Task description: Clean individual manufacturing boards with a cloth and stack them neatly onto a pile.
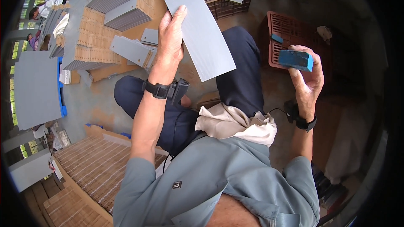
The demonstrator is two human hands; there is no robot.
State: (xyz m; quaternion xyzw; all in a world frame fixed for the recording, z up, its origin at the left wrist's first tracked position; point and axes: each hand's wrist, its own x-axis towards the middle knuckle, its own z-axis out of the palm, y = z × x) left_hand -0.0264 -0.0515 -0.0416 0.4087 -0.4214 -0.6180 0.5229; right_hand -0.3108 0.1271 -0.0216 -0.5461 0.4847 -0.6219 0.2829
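My left hand (172,33) grips a long flat grey panel (202,33) by its left edge, thumb on the face. The panel tilts across the space above my knees. Off to the right, my right hand (308,73) pinches a blue rectangular block (296,60) between thumb and fingers, apart from the panel. A cream cloth (235,125) lies bunched on my lap. Part of the fingers behind the block and under the panel is hidden.
Stacks of grey panels with brown edges (94,38) stand at the left, with loose panels (131,51) beside them. A reddish-brown plastic crate (277,21) stands at the right, a small blue piece (277,38) on it. Another crate (225,10) is at the back.
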